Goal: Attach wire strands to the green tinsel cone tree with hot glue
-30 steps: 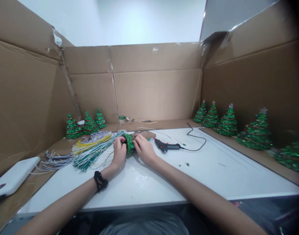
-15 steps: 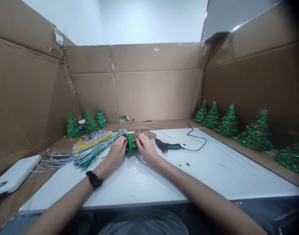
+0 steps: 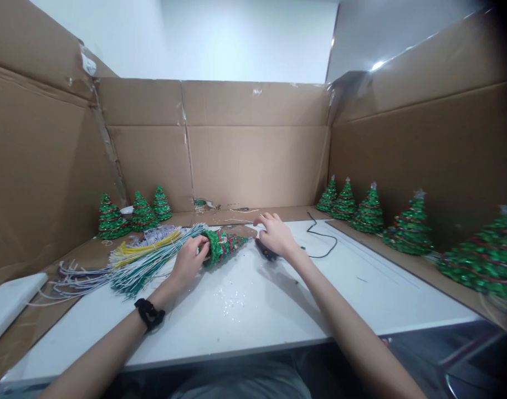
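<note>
A small green tinsel Christmas tree (image 3: 225,246) with red garland lies on its side, its tip pointing right. My left hand (image 3: 189,259) grips it by the wide base, fingers closed at the rim and partly inside it. Over the black glue gun (image 3: 265,251) is my right hand (image 3: 277,234), its fingers apart and bent, with nothing visible in them. The hand hides the gun's handle; whether it touches the gun I cannot tell. A brown piece (image 3: 241,230) lies behind the tree.
Bundles of green-white and yellow tinsel wires (image 3: 143,263) lie left. Finished trees stand along the left side (image 3: 143,212) and right side (image 3: 406,224). A power cable (image 3: 335,244) runs behind my right hand. Cardboard walls (image 3: 257,163) surround the white board (image 3: 187,338). A white box (image 3: 14,305) sits far left.
My right hand has left the tree and moved right, over the glue gun. The tree now shows its tip to the right, still in my left hand. The view has shifted slightly.
</note>
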Tool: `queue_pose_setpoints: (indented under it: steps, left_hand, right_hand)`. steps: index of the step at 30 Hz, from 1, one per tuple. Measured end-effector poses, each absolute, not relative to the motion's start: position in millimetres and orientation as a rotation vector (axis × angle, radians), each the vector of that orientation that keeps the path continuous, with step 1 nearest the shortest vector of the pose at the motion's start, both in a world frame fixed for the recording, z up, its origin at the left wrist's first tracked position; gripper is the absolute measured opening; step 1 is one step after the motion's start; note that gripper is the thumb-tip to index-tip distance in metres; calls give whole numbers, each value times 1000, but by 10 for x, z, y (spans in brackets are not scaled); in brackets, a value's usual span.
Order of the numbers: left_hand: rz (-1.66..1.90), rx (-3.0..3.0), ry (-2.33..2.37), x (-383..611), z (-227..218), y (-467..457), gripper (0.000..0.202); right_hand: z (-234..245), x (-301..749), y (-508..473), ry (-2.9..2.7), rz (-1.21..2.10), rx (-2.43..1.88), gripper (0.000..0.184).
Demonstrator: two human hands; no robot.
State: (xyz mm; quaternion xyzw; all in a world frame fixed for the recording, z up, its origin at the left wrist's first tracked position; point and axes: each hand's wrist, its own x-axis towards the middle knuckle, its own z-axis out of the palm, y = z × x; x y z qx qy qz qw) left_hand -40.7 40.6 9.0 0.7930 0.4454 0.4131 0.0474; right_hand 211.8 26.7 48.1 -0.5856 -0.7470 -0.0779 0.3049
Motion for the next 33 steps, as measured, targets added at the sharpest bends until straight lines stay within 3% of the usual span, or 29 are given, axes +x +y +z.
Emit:
queue_pose_setpoints:
  steps: [5,13,21,26,33]
  left_hand:
    - [1251,2250,1259,-410,94,447,22]
    - [1172,2226,1196,-387,57,461,25]
    - [1169,2153,1116,-382,8,477,24]
    - [1166,2064,1039,-364,15,469,23]
    - [1184,1933,983,-328,0,470,22]
  right_hand:
    - [277,2504,296,-2223,21,-1876,48]
    - [164,2563,371,-2306,52,-1910,34]
    - [263,2541,385,-1987,-47,-1558,20]
    - [275,2252,273,-1773,-116,-1398,28]
    - [210,2006,137,-1891,-151,-1126,30]
